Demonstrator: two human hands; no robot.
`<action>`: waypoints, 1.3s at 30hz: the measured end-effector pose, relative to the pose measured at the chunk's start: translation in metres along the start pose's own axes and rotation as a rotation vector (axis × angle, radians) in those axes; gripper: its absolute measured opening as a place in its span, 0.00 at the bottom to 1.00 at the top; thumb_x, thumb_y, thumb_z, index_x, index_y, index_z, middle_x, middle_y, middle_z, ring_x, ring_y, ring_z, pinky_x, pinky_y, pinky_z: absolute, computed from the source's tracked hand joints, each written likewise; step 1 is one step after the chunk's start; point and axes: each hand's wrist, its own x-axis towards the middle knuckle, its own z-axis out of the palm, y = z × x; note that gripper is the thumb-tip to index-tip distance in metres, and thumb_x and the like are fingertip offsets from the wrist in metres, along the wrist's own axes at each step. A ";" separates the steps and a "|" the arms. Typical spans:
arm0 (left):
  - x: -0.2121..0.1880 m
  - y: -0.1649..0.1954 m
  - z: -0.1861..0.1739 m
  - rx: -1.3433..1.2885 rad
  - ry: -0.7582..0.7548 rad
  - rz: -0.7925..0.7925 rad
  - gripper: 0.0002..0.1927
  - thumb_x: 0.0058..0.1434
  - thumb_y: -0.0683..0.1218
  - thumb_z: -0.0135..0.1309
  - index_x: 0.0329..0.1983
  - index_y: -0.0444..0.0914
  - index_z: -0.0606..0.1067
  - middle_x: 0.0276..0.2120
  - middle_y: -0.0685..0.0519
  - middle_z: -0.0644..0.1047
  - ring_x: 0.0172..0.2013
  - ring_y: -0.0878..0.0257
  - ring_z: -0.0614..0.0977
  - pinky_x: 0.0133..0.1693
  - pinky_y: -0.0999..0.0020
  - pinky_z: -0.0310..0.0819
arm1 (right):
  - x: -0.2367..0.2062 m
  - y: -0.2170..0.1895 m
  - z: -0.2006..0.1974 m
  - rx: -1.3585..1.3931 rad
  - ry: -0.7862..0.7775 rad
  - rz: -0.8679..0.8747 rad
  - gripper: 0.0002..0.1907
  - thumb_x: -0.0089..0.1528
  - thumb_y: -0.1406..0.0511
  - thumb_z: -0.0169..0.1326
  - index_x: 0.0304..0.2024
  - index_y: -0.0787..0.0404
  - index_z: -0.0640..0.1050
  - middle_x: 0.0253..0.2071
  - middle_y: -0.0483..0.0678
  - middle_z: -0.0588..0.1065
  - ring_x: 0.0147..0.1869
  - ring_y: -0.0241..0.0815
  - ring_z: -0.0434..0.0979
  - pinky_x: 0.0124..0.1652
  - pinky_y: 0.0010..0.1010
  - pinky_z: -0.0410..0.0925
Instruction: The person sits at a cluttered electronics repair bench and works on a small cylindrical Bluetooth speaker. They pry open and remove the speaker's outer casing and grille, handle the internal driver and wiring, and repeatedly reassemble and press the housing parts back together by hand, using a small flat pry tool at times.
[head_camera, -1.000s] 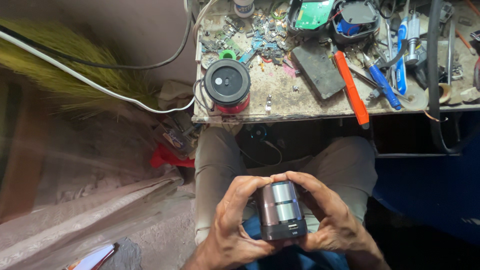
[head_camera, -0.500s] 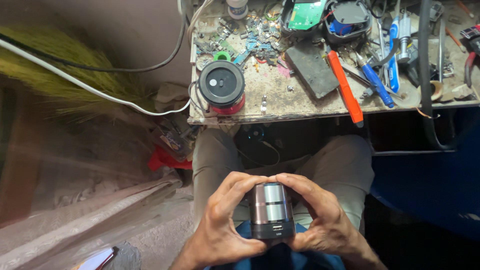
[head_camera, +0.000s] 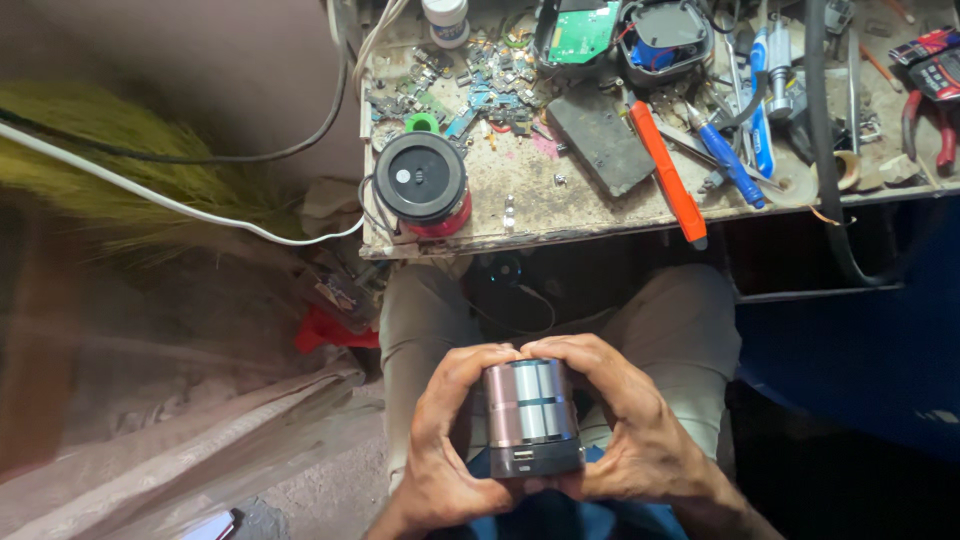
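The small cylindrical speaker (head_camera: 530, 418) sits well below the table (head_camera: 600, 200), held over the person's lap between both hands, its metallic ribbed body upright and tilted a little toward the camera, the dark base with a small port facing down-front. The likeliest trouble, as I judge it, is a slip — the casing looks smooth and rounded, and if either palm loosens, the speaker could drop between the knees to the floor, where debris and a red scrap lie. A hard squeeze or twist could also strain the seam between the pinkish band and the black base, should that joint be loose; the picture does not show whether it is. The left hand (head_camera: 445, 440) cups the speaker's left side, fingers curled over the top rim, thumb along the front. The right hand (head_camera: 625, 430) mirrors it, fingers arched over the top so the fingertips of both hands nearly meet above the cylinder. Each grip is pressed closed around the speaker, neither spread. Up on the table, apart from the hands, stand a round red-and-black speaker (head_camera: 422, 185), an orange-handled tool (head_camera: 668, 175), a green circuit board (head_camera: 583, 28) and scattered small parts — none within reach of the hands' present pose.
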 end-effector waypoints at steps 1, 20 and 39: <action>0.002 0.001 -0.002 0.021 -0.020 -0.022 0.46 0.37 0.45 0.71 0.64 0.35 0.71 0.58 0.45 0.75 0.60 0.52 0.80 0.63 0.61 0.72 | 0.001 -0.001 -0.001 -0.027 -0.004 0.021 0.47 0.45 0.57 0.74 0.64 0.63 0.71 0.62 0.54 0.74 0.68 0.51 0.76 0.65 0.39 0.68; 0.000 -0.042 -0.003 -0.594 -0.041 -0.274 0.50 0.45 0.50 0.74 0.69 0.29 0.66 0.56 0.46 0.75 0.57 0.59 0.78 0.61 0.64 0.71 | 0.019 -0.017 0.003 -0.081 0.010 0.194 0.48 0.42 0.62 0.71 0.65 0.61 0.69 0.56 0.50 0.70 0.57 0.44 0.75 0.48 0.32 0.72; 0.063 0.007 -0.003 -0.374 -0.049 -0.480 0.38 0.54 0.51 0.65 0.65 0.30 0.71 0.51 0.47 0.80 0.51 0.63 0.81 0.55 0.66 0.75 | 0.037 -0.020 -0.021 -0.210 0.047 -0.128 0.56 0.44 0.62 0.77 0.71 0.59 0.63 0.71 0.58 0.64 0.74 0.54 0.67 0.65 0.43 0.65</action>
